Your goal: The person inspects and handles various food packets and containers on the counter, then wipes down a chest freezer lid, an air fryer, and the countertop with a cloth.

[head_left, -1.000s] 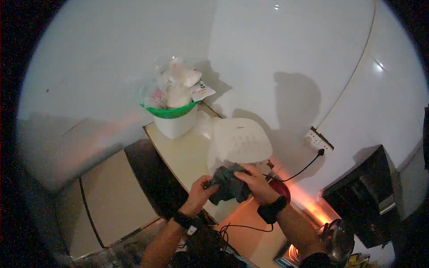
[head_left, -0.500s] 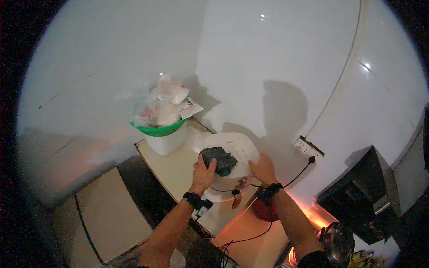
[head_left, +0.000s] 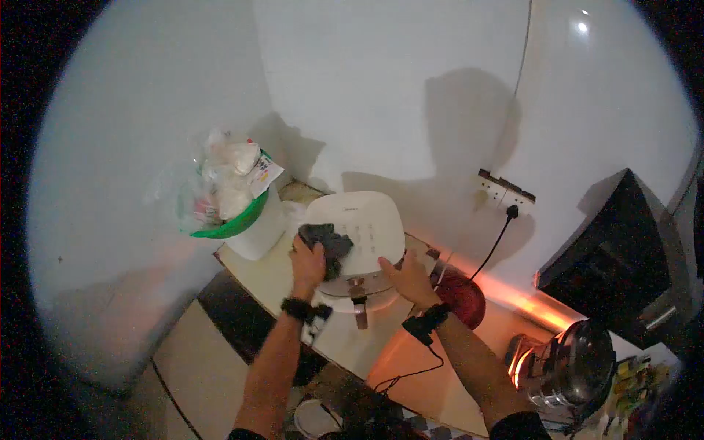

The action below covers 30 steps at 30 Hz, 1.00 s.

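On the desk [head_left: 257, 271], the right hand [head_left: 411, 277] is rested, thumb and fingers parted, against the white cooker's [head_left: 374, 227] right near edge. A dark cloth [head_left: 331, 246] is pinched by the left hand [head_left: 308, 265] over the cooker's left side. Farther left, bags [head_left: 231, 187] are held in a white bucket [head_left: 260, 233].

Boxed in by pale, glossy walls [head_left: 345, 110] meeting in a corner behind the cream tabletop [head_left: 249, 273]. Fitted on the right-hand wall with a white socket strip [head_left: 499, 193] and, above, a thin cable [head_left: 523, 62]. Darkened over the strip by a broad, rounded shadow [head_left: 469, 110]; brightened at upper right by small white glints [head_left: 583, 28]. Washed orange along the foot of that wall by a low glow [head_left: 528, 304]. Floored at lower left, perhaps, in large pale panels [head_left: 205, 359], too dim to confirm.
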Each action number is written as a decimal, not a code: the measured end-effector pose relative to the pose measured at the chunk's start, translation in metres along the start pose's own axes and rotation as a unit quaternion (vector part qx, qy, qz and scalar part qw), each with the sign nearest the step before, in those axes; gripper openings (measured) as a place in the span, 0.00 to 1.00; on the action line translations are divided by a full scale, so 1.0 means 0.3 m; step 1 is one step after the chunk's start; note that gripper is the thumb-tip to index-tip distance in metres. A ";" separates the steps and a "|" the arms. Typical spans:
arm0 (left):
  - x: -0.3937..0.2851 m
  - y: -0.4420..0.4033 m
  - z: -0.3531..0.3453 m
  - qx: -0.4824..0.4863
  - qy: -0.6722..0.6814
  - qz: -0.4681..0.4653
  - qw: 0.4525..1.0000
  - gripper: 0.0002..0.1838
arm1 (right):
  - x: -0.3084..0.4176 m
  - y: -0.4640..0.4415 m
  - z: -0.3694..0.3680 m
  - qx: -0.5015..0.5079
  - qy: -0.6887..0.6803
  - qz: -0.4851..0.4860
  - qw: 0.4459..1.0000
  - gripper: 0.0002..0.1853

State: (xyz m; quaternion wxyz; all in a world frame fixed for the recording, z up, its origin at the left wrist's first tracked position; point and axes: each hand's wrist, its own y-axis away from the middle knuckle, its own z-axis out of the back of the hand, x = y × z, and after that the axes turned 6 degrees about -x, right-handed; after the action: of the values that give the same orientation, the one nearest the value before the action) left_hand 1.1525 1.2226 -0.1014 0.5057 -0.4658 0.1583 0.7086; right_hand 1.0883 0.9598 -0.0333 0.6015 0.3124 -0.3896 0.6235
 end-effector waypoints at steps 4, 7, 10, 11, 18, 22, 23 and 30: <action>-0.146 0.296 0.016 -0.083 -0.149 -0.160 0.972 0.36 | -0.018 0.000 -0.046 -0.027 0.071 -0.046 0.996 0.38; -0.153 0.303 0.043 -0.039 -0.268 -0.249 0.930 0.36 | -0.004 0.023 -0.029 -0.047 0.009 0.032 0.998 0.36; -0.050 0.192 0.095 0.033 -0.260 -0.290 0.920 0.35 | -0.065 -0.040 0.032 0.023 -0.037 -0.032 0.999 0.36; -0.071 0.150 0.130 0.076 -0.224 -0.270 0.933 0.35 | -0.101 -0.072 0.033 0.044 -0.054 -0.053 0.996 0.35; -0.211 0.156 0.077 0.050 -0.370 -0.207 0.904 0.34 | -0.300 0.016 -0.247 0.038 -0.174 0.002 0.984 0.42; -0.277 0.278 -0.022 0.030 -0.353 -0.205 0.912 0.34 | -0.160 0.107 -0.163 0.093 -0.353 -0.034 0.930 0.39; -0.292 0.294 -0.045 0.037 -0.321 -0.272 0.906 0.34 | -0.172 0.114 -0.160 0.107 -0.410 -0.034 0.905 0.38; -0.390 0.181 -0.184 0.130 -0.301 -0.469 0.820 0.37 | -0.366 0.143 -0.286 0.024 -0.469 -0.079 0.880 0.33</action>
State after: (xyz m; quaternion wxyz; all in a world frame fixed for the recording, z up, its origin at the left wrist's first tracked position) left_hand 1.1397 1.0938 -0.0471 0.8552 -0.1776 -0.1482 0.4638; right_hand 1.0615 0.9793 -0.1754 0.3881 0.6120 -0.5850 0.3641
